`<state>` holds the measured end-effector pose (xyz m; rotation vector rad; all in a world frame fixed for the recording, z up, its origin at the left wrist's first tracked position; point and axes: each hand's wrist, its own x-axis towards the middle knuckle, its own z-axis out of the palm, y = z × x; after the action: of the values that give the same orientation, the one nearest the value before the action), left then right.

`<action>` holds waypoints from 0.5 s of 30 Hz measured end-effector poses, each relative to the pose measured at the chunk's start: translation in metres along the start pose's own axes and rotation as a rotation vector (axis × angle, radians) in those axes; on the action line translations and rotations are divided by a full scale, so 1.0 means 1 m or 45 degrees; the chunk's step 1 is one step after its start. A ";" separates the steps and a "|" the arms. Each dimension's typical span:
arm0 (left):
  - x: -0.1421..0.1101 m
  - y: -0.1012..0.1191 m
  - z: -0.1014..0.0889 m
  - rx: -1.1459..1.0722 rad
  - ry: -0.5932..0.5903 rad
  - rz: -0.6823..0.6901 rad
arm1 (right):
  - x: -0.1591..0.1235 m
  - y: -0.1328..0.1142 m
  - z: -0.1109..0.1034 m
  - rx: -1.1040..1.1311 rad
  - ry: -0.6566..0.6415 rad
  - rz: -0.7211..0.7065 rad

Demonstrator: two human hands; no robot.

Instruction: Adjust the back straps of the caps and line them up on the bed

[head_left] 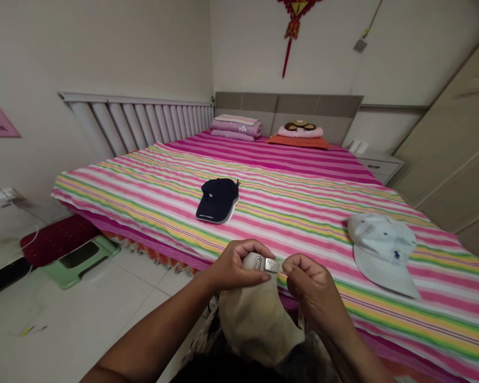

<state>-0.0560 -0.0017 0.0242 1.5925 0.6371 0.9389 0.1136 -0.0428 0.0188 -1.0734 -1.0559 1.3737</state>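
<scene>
Beige cap: hanging just below the hands at the bed's edge, its strap raised between them.
Strap buckle: small, metal, held at six o'clock on the view's centre (the fingers hide part of it).
Left hand: curled closed around the strap.
Right hand: pinching the buckle with its fingertips.
Navy cap: lying on the striped bed, eleven o'clock from the hands.
Pale blue cap: on the bed, three o'clock.
Green stool: on the floor, nine o'clock.
</scene>
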 end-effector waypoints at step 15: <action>0.001 -0.003 0.007 -0.012 0.127 -0.011 | -0.007 -0.002 0.017 0.083 0.107 0.022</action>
<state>-0.0498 -0.0041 0.0207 1.5406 0.7072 1.0182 0.0980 -0.0505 0.0245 -1.0855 -0.9366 1.3559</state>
